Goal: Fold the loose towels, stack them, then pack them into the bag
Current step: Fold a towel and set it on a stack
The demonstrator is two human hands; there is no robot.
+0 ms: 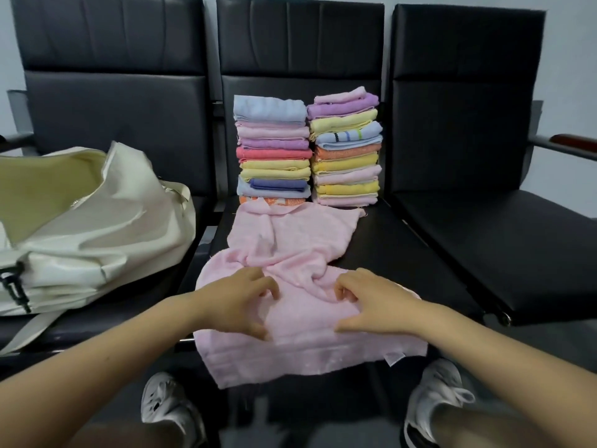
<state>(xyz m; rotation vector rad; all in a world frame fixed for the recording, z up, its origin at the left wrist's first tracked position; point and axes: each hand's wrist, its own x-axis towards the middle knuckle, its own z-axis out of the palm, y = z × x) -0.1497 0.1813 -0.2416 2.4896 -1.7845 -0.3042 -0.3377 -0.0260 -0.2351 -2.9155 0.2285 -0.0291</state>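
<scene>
Pink towel [297, 253] lies loose and rumpled on middle seat [403, 253], near edge hanging over the front. Left hand [239, 302] and right hand [371, 302] on top of it, fingers [271, 286] curled, pinching bunched cloth mid-towel. Two folded stacks [307, 150] behind; open bag [90, 227] on left seat.

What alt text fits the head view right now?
Both hands, left and right, pinch a rumpled pink towel lying on the middle seat. Behind it stand two stacks of folded towels; a cream bag lies open on the left seat.
</scene>
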